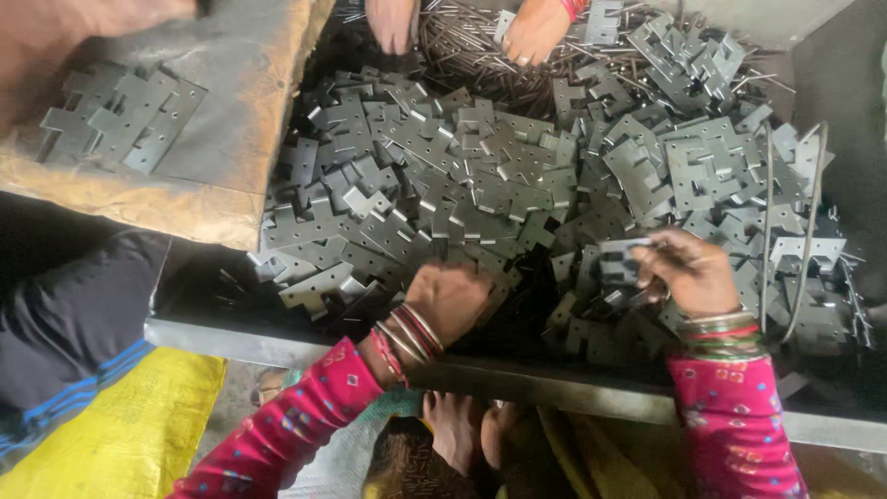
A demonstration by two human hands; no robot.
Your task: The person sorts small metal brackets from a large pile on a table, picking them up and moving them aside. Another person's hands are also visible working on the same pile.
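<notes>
Fingers (651,263) of the right hand (693,274) pinched on a grey notched metal plate (621,261), lifted just clear of the heap of like plates (499,176) near the front edge of the surface (573,386), apparently to single one piece out from the tangle. Left hand (450,298) knuckles-up and curled into the heap beside it, fingertips buried among the plates, so whether anything is gripped cannot be told. Held plate just left of the right palm, well apart from the left hand. Bangles on both wrists, pink patterned sleeves (305,420) reaching in over the front edge. At the far edge, two hands of another person (536,30) sorting through a bundle of thin metal rods (462,42). At the left corner, a small, flatter batch of plates (120,115) set apart on a brown cloth-covered board (185,199), seemingly kept separate from the loose heap. Yellow sack (120,434) below the surface, left.
</notes>
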